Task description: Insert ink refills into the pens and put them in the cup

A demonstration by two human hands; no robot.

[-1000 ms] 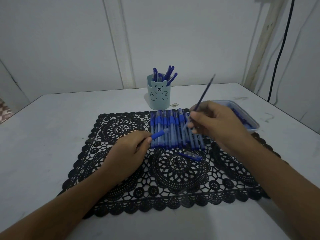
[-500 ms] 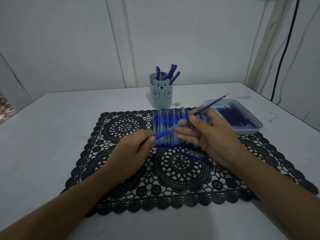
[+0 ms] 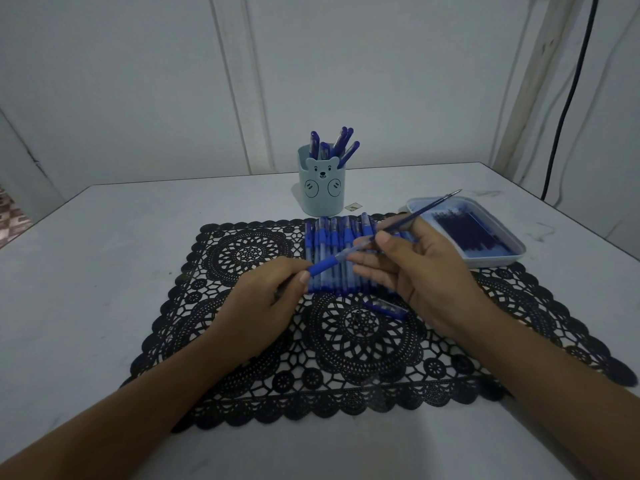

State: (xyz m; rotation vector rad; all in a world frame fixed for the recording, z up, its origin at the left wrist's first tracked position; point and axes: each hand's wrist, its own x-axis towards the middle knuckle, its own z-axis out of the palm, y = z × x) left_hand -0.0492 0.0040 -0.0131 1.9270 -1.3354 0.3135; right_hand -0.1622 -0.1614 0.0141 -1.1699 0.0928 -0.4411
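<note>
Step (head view): refill insertion, mid-way through one pen; several finished pens stand in the pale blue bear-face plastic cup [image 3: 322, 188] beyond the mat.
Left hand [image 3: 263, 306]: pinches the blue grip end of a clear plastic pen barrel [image 3: 341, 256], held low over the black lace placemat [image 3: 346, 358].
Right hand [image 3: 422, 271]: thumb and fingers pinch a thin blue ink refill [image 3: 429, 207], which slants up to the right, its lower end at the barrel's open end; how far it is in cannot be told.
Stock: row of blue pens [image 3: 332, 237] lies beneath both hands; shallow pale tray [image 3: 498, 259] of refills sits to the right.
Next move: probably a straight push along the barrel's axis, then capping with the loose blue cap [image 3: 386, 308].
Change: a second ago the refill stood steeply, apart from the barrel; now it is lowered into line with it.
</note>
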